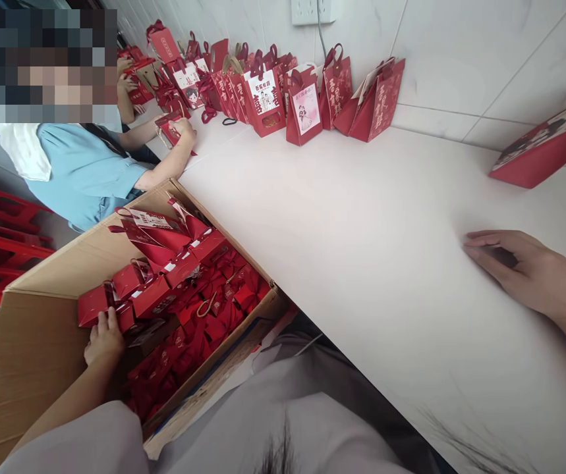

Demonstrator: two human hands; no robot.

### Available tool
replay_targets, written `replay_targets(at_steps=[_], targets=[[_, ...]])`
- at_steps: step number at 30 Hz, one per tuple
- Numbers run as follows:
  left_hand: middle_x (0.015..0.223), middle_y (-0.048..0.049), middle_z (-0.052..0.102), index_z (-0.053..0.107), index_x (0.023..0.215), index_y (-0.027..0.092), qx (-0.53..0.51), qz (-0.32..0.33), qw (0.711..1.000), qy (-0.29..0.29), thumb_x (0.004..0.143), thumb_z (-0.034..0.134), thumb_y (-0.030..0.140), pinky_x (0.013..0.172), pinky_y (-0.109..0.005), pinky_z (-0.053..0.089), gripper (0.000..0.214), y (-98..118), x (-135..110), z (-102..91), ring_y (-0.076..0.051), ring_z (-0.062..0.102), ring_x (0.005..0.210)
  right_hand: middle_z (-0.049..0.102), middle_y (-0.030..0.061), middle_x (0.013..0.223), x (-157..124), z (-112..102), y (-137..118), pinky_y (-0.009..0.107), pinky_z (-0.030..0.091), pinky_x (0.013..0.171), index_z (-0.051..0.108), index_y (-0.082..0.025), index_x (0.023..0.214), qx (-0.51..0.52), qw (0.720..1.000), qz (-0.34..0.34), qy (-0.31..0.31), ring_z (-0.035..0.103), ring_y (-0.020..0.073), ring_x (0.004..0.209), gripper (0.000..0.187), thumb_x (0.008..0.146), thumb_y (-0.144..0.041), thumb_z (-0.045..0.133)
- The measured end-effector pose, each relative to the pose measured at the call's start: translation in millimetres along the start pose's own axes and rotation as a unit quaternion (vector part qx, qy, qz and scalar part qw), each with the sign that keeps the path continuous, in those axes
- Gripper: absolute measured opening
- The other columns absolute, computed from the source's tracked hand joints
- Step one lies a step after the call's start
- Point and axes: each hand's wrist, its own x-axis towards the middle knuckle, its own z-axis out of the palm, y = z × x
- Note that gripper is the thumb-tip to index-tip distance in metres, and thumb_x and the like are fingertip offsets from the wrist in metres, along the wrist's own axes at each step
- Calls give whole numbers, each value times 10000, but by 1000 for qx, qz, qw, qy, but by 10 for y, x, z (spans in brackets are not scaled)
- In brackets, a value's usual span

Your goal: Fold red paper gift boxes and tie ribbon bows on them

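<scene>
My left hand (105,339) reaches into a large cardboard carton (40,329). Its fingers press against the end of a small red gift box (124,317); the thumb is hidden. Around it lie several more red gift boxes (151,296), in rows, with a jumble of red boxes and ribbons (198,336) beneath. Over the white table, my right hand (524,266) is curled, thumb and fingertips meeting, with nothing visible in them. Beyond it, a red gift bag (547,141) with a printed side stands by the wall.
Several red gift bags with ribbon handles (307,108) line the back of the white table (362,250). A person in a blue top (89,171) at the far left handles a red box (169,128). Red plastic stools (0,257) stand left of the carton. A wall socket (312,10) is above.
</scene>
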Motion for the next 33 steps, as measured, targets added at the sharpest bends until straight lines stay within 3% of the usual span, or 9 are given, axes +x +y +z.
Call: replay_targets(at_steps=[3, 7, 10, 15, 19, 24, 28, 30, 33], targets=[[1559, -248, 199, 212, 1498, 67, 91, 35, 993, 66, 905, 270, 262, 939, -611, 365, 627, -125, 76, 87, -463, 318, 1342, 665, 17, 1171, 2, 4, -6, 390, 477, 898, 599, -359, 1032, 4, 1000, 0, -2, 612, 232, 1091, 221, 836, -445, 540], [1572, -237, 159, 175, 1519, 118, 122, 29, 992, 32, 923, 237, 275, 874, -580, 414, 619, -248, 156, 105, -448, 485, 1189, 668, 32, 1171, 4, 9, 7, 385, 483, 859, 605, -347, 1031, 3, 1000, -6, -2, 609, 234, 1098, 222, 837, -436, 544], [1581, -215, 152, 129, 1525, 106, 150, 42, 987, 33, 935, 244, 313, 905, -528, 429, 636, -241, 152, 95, -406, 500, 1189, 663, 37, 1186, 5, 14, 38, 377, 484, 849, 609, -336, 1040, 3, 1000, -1, -9, 608, 231, 1101, 238, 840, -447, 543], [1591, -166, 165, 281, 1494, 204, 228, 86, 968, 60, 919, 259, 198, 891, -467, 459, 575, -117, 115, 141, -321, 547, 1178, 656, -2, 1197, -1, 26, 83, 345, 472, 875, 610, -332, 1063, -6, 1000, 4, -12, 606, 204, 1089, 283, 849, -495, 521], [1583, -179, 188, 238, 1506, 199, 201, 67, 976, 53, 900, 335, 225, 913, -515, 434, 614, -77, 151, 153, -346, 528, 1206, 652, 4, 1206, -4, 22, 96, 343, 472, 854, 605, -334, 1062, -7, 1000, -7, -14, 601, 196, 1092, 282, 871, -516, 504], [1571, -227, 189, 51, 1523, 125, 133, 1, 989, 64, 781, 534, 445, 938, -491, 428, 942, -90, 179, 212, -379, 474, 1271, 641, 56, 1226, 3, 12, 98, 361, 470, 823, 606, -322, 1075, -2, 1000, -15, -23, 588, 187, 1114, 365, 895, -606, 462], [1579, -217, 172, 30, 1519, 144, 112, -12, 991, 73, 728, 554, 506, 976, -526, 397, 1016, -189, 212, 284, -385, 398, 1343, 640, 67, 1226, 1, 16, 83, 376, 465, 801, 612, -317, 1066, 3, 1000, -5, -25, 587, 184, 1111, 415, 886, -654, 448], [1575, -221, 185, 62, 1518, 139, 105, 18, 991, 86, 748, 509, 565, 1020, -542, 359, 987, -255, 256, 297, -383, 365, 1371, 639, 72, 1226, -3, 17, 69, 381, 462, 791, 612, -313, 1073, 10, 1000, -2, -25, 588, 186, 1107, 420, 889, -651, 445], [1592, -177, 160, 51, 1526, 189, 106, 142, 981, 83, 792, 458, 542, 1095, -544, 284, 911, -303, 341, 267, -356, 296, 1422, 634, 72, 1230, -2, 17, 43, 381, 459, 790, 610, -310, 1070, 20, 999, -1, -25, 585, 184, 1108, 389, 898, -624, 457]])
